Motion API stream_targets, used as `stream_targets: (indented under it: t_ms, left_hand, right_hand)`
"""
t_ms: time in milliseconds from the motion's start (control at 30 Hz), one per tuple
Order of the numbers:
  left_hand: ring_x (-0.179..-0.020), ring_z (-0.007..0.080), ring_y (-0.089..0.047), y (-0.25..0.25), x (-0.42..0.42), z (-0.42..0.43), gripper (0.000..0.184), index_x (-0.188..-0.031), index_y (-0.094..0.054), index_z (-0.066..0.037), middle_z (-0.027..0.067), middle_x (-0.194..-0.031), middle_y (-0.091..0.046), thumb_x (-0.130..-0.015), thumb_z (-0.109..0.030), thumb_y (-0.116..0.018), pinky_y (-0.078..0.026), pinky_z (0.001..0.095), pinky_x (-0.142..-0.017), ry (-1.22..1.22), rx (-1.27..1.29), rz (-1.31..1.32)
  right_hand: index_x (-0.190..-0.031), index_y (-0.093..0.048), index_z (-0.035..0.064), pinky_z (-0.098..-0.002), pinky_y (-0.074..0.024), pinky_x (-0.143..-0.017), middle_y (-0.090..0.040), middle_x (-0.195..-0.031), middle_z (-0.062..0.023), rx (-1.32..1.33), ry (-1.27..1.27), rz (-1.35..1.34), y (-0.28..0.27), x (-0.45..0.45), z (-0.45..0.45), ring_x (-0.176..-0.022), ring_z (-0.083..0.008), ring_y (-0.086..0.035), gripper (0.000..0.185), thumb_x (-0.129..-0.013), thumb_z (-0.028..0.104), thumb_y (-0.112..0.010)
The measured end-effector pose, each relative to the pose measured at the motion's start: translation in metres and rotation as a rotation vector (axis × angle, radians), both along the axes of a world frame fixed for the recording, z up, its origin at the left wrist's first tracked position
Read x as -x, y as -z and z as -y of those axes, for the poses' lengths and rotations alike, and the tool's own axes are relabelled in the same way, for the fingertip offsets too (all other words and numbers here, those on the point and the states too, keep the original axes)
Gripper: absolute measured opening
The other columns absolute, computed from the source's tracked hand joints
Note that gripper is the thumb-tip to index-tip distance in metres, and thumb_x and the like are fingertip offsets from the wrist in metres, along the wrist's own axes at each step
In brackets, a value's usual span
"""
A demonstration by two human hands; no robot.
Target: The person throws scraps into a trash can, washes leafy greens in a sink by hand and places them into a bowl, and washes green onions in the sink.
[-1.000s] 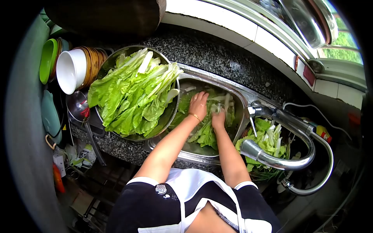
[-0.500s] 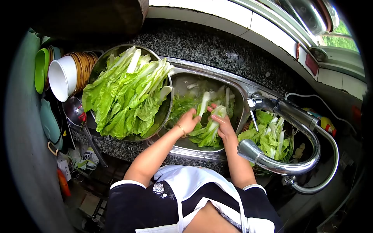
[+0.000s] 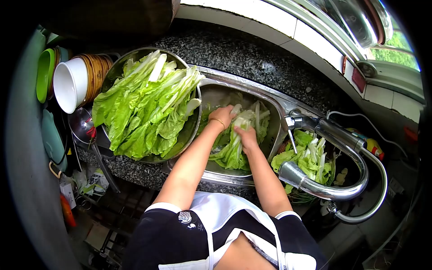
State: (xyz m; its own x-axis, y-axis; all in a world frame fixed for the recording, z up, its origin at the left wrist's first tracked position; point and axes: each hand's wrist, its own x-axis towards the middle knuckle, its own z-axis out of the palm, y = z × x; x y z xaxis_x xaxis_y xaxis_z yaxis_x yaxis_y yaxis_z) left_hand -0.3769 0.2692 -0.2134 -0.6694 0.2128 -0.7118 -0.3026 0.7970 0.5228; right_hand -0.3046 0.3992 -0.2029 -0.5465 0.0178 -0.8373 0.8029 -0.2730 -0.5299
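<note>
My left hand (image 3: pixel 222 116) is closed around the pale stem end of some lettuce leaves in the water of the metal sink (image 3: pixel 216 92). Close beside it, my right hand (image 3: pixel 246 137) grips the same bunch of lettuce leaves (image 3: pixel 229 152), thumb on top. The green tips hang toward the sink's near side. More leaves float around both hands, and my fingertips are partly hidden among them. On the left, a large metal basin (image 3: pixel 194 118) holds a high pile of long lettuce leaves (image 3: pixel 144 108).
A chrome faucet (image 3: pixel 324 191) curves over the right side. Beneath it lies another heap of greens (image 3: pixel 310 155). Stacked bowls (image 3: pixel 72 85), a ladle (image 3: pixel 96 148) and a teal lid-like item (image 3: pixel 53 137) stand left of the basin. Speckled counter (image 3: pixel 234 49) runs behind the sink.
Both hands have moved farther into the sink and the leaves. My left hand has gone up and slightly right; my right hand has shifted left, so they are closer together.
</note>
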Motion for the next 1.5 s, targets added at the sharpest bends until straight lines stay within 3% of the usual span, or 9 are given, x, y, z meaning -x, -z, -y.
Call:
stream_targets:
  t_ms: [200, 300, 500, 633, 700, 867, 1033, 1133, 1500]
  left_hand:
    - [-0.091, 0.0365, -0.056, 0.040, -0.029, -0.003, 0.024, -0.104, -0.055, -0.008, 0.0199, -0.098, -0.060, -0.085, -0.020, -0.050, -0.044, 0.0433, -0.077, -0.229, -0.231, -0.275]
    - [-0.090, 0.0377, -0.056, 0.031, -0.029, -0.004, 0.022, -0.100, -0.059, -0.006, 0.0206, -0.098, -0.059, -0.086, -0.018, -0.047, -0.044, 0.0433, -0.076, -0.245, -0.187, -0.116]
    - [-0.094, 0.0344, -0.056, 0.044, -0.026, -0.013, 0.026, -0.104, -0.059, -0.010, 0.0187, -0.099, -0.060, -0.085, -0.021, -0.046, -0.045, 0.0407, -0.079, -0.156, 0.063, -0.021]
    - [-0.093, 0.0313, -0.057, 0.068, -0.044, 0.002, 0.030, -0.106, -0.056, -0.006, 0.0194, -0.101, -0.059, -0.081, -0.024, -0.055, -0.044, 0.0370, -0.081, -0.250, -0.311, -0.278]
    - [-0.093, 0.0225, -0.057, 0.063, -0.045, 0.004, 0.038, -0.110, -0.053, -0.003, 0.0140, -0.103, -0.060, -0.077, -0.018, -0.063, -0.043, 0.0318, -0.081, -0.639, -0.560, 0.042]
    - [-0.091, 0.0167, -0.055, 0.045, -0.038, 0.012, 0.038, -0.109, -0.048, 0.002, 0.0101, -0.101, -0.057, -0.077, -0.011, -0.064, -0.043, 0.0289, -0.080, -0.410, -0.574, -0.010]
    - [-0.090, 0.0256, -0.058, 0.058, -0.035, 0.022, 0.040, -0.107, -0.050, 0.006, 0.0188, -0.099, -0.059, -0.080, -0.021, -0.061, -0.044, 0.0325, -0.081, -0.583, -0.714, 0.029]
    - [-0.092, 0.0391, -0.056, 0.043, -0.033, 0.014, 0.045, -0.102, -0.054, 0.006, 0.0261, -0.097, -0.059, -0.084, -0.035, -0.051, -0.043, 0.0396, -0.080, -0.430, -0.237, -0.091]
    - [-0.101, 0.0343, -0.054, 0.065, -0.038, 0.017, 0.039, -0.117, -0.049, -0.002, 0.0239, -0.104, -0.057, -0.082, -0.019, -0.051, -0.042, 0.0358, -0.086, -0.346, -0.473, -0.049]
  right_hand:
    - [-0.112, -0.047, -0.0020, -0.0326, -0.0467, -0.073, -0.058, -0.100, -0.0116, -0.069, 0.278, -0.038, 0.023, -0.008, -0.013, -0.086, -0.0216, -0.058, 0.036, -0.079, 0.003, -0.060]
    - [-0.113, -0.048, -0.0020, -0.0325, -0.0460, -0.073, -0.058, -0.100, -0.0115, 0.014, 0.112, -0.014, 0.023, -0.007, -0.012, -0.087, -0.0220, -0.057, 0.035, -0.081, 0.006, -0.059]
    - [-0.113, -0.046, -0.0053, -0.0349, -0.0407, -0.083, -0.054, -0.109, -0.0159, -0.474, -0.046, -0.069, 0.023, 0.004, 0.008, -0.096, -0.0259, -0.053, 0.043, -0.080, 0.016, -0.061]
    - [-0.110, -0.048, -0.0037, -0.0342, -0.0414, -0.079, -0.055, -0.105, -0.0145, -0.441, -0.241, 0.128, 0.055, -0.006, -0.009, -0.094, -0.0246, -0.053, 0.037, -0.078, 0.009, -0.059]
    - [-0.107, -0.050, -0.0027, -0.0342, -0.0430, -0.077, -0.056, -0.103, -0.0123, -0.402, -0.072, 0.052, 0.060, -0.006, -0.011, -0.093, -0.0233, -0.054, 0.033, -0.077, 0.005, -0.059]
    - [-0.106, -0.052, 0.0000, -0.0334, -0.0466, -0.075, -0.058, -0.098, -0.0095, 0.085, 0.262, -0.092, 0.020, -0.006, -0.018, -0.086, -0.0212, -0.057, 0.030, -0.076, -0.002, -0.056]
    - [-0.110, -0.050, 0.0005, -0.0325, -0.0452, -0.079, -0.058, -0.101, -0.0087, -0.022, 0.363, -0.009, 0.026, -0.011, -0.023, -0.089, -0.0208, -0.056, 0.036, -0.076, 0.000, -0.062]
    - [-0.113, -0.048, 0.0003, -0.0328, -0.0446, -0.080, -0.056, -0.104, -0.0099, -0.017, 0.331, -0.093, 0.016, -0.002, 0.001, -0.093, -0.0203, -0.054, 0.041, -0.076, 0.007, -0.066]
    - [-0.117, -0.045, -0.0048, -0.0334, -0.0454, -0.078, -0.055, -0.107, -0.0159, -0.151, 0.073, 0.095, 0.036, 0.036, 0.022, -0.093, -0.0237, -0.056, 0.053, -0.071, 0.007, -0.070]
